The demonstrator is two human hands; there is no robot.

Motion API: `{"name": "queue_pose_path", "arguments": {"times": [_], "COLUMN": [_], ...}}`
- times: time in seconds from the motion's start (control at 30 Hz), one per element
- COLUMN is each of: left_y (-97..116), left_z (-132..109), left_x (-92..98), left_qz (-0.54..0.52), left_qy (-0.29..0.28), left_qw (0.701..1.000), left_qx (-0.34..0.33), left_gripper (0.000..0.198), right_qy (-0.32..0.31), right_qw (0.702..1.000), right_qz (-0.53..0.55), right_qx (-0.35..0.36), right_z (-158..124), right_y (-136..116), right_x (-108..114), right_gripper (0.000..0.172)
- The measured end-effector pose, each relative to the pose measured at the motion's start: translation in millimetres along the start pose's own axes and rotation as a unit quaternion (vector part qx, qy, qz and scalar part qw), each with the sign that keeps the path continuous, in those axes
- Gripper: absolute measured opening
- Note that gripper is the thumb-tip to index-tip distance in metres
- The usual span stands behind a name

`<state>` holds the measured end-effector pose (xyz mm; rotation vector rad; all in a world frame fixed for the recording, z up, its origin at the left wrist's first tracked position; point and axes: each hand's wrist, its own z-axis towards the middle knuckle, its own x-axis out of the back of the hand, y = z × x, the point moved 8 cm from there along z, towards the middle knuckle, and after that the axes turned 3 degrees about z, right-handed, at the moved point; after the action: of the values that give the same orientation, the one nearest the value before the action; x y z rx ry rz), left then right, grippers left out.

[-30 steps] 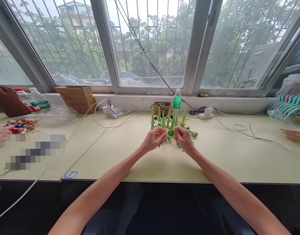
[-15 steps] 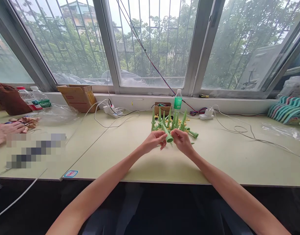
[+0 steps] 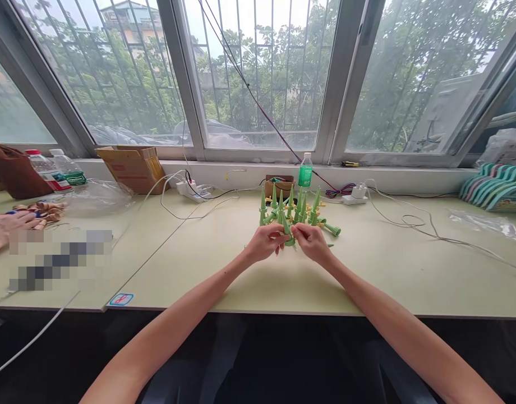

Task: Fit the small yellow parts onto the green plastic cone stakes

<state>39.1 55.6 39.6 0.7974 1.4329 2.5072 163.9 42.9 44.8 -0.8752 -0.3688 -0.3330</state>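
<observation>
- Green plastic spike (image 3: 287,234), cone-shaped with a flared round base, was held just above the table (image 3: 241,275), in front of a standing group of like parts.
- Grip: the left hand (image 3: 264,242) had its fingers curled in and its fingertips pinched on the spike; the right hand (image 3: 312,241) was likewise closed on the base end.
- Risk, as judged: smooth, tapered plastic offers poor purchase. A slip could drop the spike into the upright cones (image 3: 298,207) just behind, toppling them and scattering the small yellow fittings (image 3: 312,212) among them.
- Surfaces: the tabletop was pale, matt and flat. Loose white cables (image 3: 405,219) lay well apart.
</observation>
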Motion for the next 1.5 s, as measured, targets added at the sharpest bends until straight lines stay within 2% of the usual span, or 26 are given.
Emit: {"name": "queue_pose_path", "arguments": {"times": [0.2, 0.53, 0.8, 1.0, 1.13, 1.23, 1.33, 1.43, 1.5], "left_y": [0, 3, 5, 4, 3, -1, -7, -6, -4], "left_z": [1, 2, 0, 1, 1, 1, -1, -2, -2], "left_x": [-0.5, -1.8, -4.3, -4.9, -4.9, -2.5, 0.0, -0.3, -1.8], "left_qz": [-0.036, -0.045, -0.046, -0.037, -0.041, -0.023, 0.029, 0.087, 0.118], "left_qy": [-0.017, -0.058, -0.087, -0.090, -0.090, -0.081, -0.073, -0.073, -0.076], "left_qw": [0.999, 0.997, 0.995, 0.995, 0.994, 0.995, 0.995, 0.993, 0.990], "left_qx": [0.024, 0.011, 0.025, 0.037, 0.036, 0.044, 0.055, 0.042, 0.026], "left_gripper": [0.032, 0.024, 0.026, 0.025, 0.028, 0.030, 0.032, 0.030, 0.029], "right_qy": [-0.024, -0.054, -0.079, -0.077, -0.091, -0.091, -0.046, -0.012, -0.021], "right_qw": [1.000, 0.996, 0.986, 0.986, 0.988, 0.990, 0.993, 0.993, 0.991], "right_qz": [-0.014, -0.023, -0.062, -0.072, -0.073, -0.083, -0.103, -0.114, -0.128], "right_qx": [0.014, 0.072, 0.131, 0.132, 0.106, 0.063, 0.029, 0.001, -0.015], "right_z": [-1, -5, -7, -6, -4, 1, 8, 15, 17], "right_y": [-1, -15, -21, -22, -18, -9, 1, 14, 23], "right_x": [-2, -9, -15, -15, -15, -8, 12, 33, 41], "right_gripper": [0.040, 0.041, 0.037, 0.038, 0.043, 0.050, 0.055, 0.053, 0.050]}}
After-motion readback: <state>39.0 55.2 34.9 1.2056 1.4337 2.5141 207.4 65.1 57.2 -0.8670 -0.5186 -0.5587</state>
